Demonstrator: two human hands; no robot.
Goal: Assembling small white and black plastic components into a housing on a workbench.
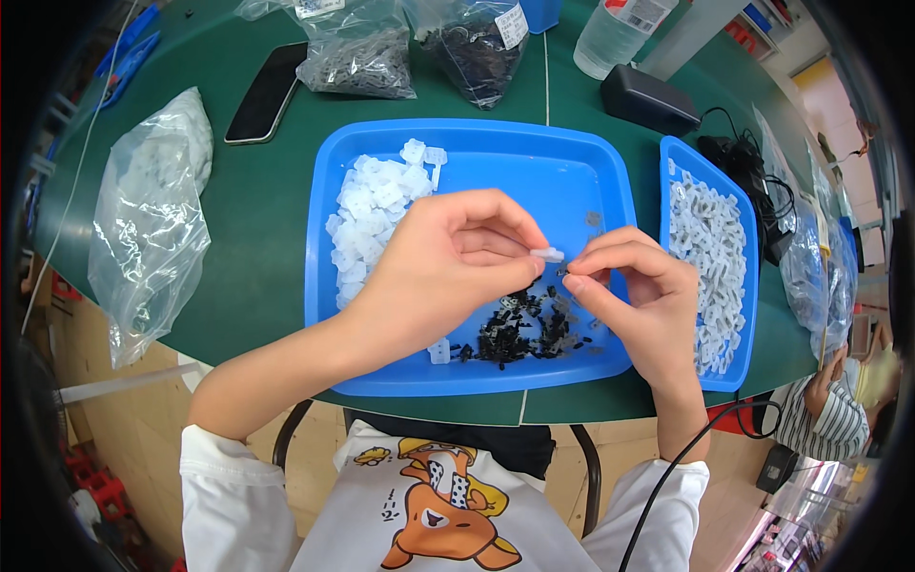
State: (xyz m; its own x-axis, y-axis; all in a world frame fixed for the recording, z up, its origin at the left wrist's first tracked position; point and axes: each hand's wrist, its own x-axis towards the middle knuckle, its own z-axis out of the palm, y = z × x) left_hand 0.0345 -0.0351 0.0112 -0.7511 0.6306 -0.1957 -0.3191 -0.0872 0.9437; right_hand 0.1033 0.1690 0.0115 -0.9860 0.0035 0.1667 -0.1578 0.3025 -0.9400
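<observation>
Over the middle of a blue tray, my left hand pinches a small white plastic part between thumb and fingertips. Close beside it, the fingertips of my right hand are closed on a tiny dark part, mostly hidden by the fingers. Whether the two parts touch, I cannot tell. In the tray's left side lies a heap of translucent white plastic parts. Small black parts are scattered in the tray below my hands.
A second blue tray of grey-white pieces stands at the right. Around them are a clear plastic bag, a phone, bags of small parts, a bottle and a black box. Another person's striped sleeve shows far right.
</observation>
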